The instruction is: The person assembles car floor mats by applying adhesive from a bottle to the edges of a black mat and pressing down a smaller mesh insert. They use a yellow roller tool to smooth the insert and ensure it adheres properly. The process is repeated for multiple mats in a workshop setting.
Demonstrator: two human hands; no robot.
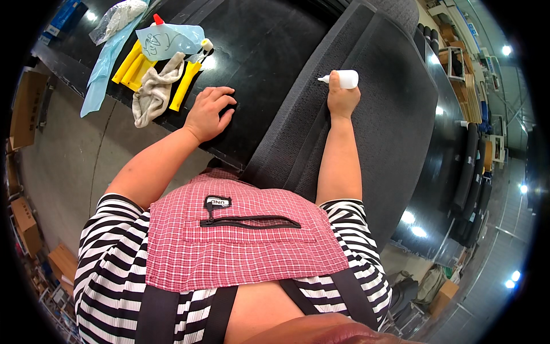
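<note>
In my right hand (342, 102) is a small white squeeze bottle (348, 79), tipped on its side with its thin nozzle pointing left. The nozzle is over a long dark grey textured panel (384, 114) with a raised ridge; whether it touches the surface I cannot tell. My left hand (211, 112) rests on the glossy black tabletop (252, 63) left of the panel, fingers loosely spread and holding nothing. Beyond its fingertips lie a small roller with a yellow handle (184, 87) and a crumpled off-white cloth glove (154, 94).
Yellow pieces (134, 66), a light blue sheet with pen marks (172, 41), a red cap (158, 19) and a clear plastic bag (117, 20) lie at the table's far left. Dark rolls (467, 172) stand at the right. Cardboard boxes (26, 109) line the left floor.
</note>
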